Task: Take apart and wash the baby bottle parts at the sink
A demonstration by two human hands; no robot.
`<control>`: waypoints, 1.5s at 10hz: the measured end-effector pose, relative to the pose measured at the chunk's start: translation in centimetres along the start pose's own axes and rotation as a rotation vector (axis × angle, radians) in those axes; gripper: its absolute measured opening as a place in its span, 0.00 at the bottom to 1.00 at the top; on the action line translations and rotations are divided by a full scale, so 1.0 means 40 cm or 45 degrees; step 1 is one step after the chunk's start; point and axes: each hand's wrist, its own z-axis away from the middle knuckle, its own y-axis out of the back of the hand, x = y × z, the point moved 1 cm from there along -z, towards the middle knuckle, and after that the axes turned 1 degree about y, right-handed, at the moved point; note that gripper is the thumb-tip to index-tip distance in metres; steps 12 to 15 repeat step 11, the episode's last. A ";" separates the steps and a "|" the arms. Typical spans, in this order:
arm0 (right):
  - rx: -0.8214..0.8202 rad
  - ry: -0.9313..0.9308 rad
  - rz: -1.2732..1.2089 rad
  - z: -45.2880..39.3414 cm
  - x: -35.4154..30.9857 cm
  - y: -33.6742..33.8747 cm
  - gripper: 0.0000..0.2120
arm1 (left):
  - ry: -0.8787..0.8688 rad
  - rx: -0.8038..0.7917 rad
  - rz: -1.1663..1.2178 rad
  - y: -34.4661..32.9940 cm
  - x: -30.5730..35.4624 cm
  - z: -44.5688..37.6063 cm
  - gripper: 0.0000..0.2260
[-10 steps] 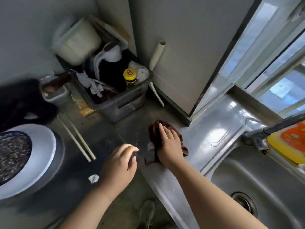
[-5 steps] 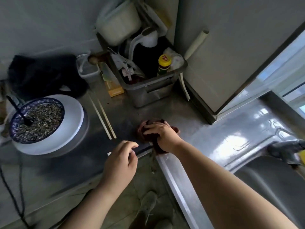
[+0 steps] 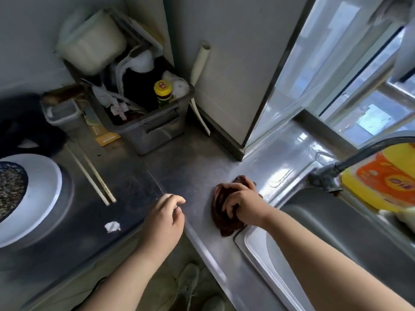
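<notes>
While no baby bottle part can be made out anywhere, the right hand (image 3: 244, 204) bunches a dark red cloth (image 3: 224, 217) on the steel worktop (image 3: 193, 176) beside the sink (image 3: 336, 230), partly hiding it. Left hand (image 3: 164, 217) hovers nearby, loosely curled, holding nothing.

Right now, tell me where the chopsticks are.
The chopsticks lie on the dark counter at left, between the white plate and the grey bin.
</notes>
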 end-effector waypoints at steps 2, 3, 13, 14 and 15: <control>0.199 -0.259 0.438 0.097 -0.109 -0.003 0.20 | -0.062 -0.024 0.074 -0.070 0.077 -0.043 0.09; 0.172 -0.289 0.477 0.100 -0.094 -0.050 0.18 | -0.066 -0.079 0.102 -0.110 0.122 -0.074 0.10; 0.375 -0.896 0.291 -0.002 0.112 0.252 0.25 | -0.340 -0.581 0.024 -0.227 0.251 -0.253 0.14; 0.375 -0.896 0.291 -0.002 0.112 0.252 0.25 | -0.340 -0.581 0.024 -0.227 0.251 -0.253 0.14; 0.375 -0.896 0.291 -0.002 0.112 0.252 0.25 | -0.340 -0.581 0.024 -0.227 0.251 -0.253 0.14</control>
